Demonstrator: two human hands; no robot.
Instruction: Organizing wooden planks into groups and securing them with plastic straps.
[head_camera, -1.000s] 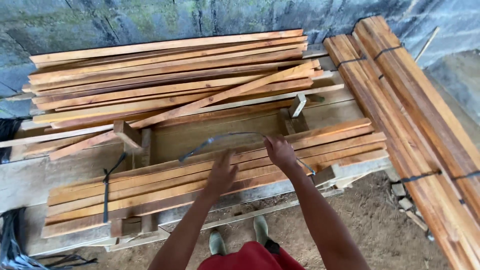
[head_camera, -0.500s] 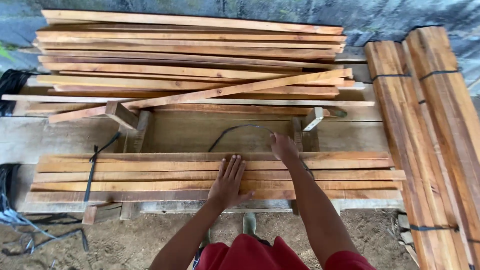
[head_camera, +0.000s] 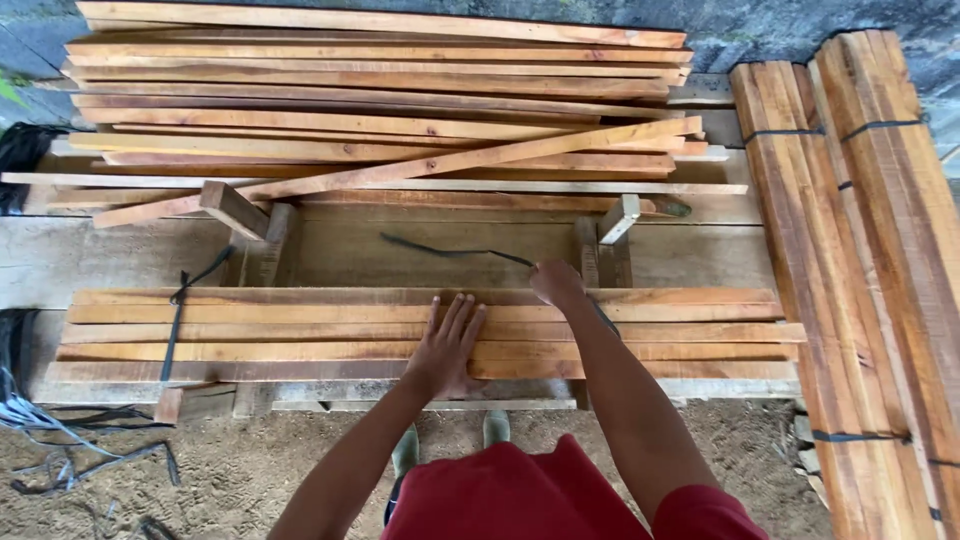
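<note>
Slats of reddish wood lie in a flat row under our hands on the tabletop. Our left hand rests open on them, fingers spread. Just to its right, our right hand is closed on a dark strap, which trails away to the left beyond the slats. Another dark band wraps the row far left of our left hand.
</note>
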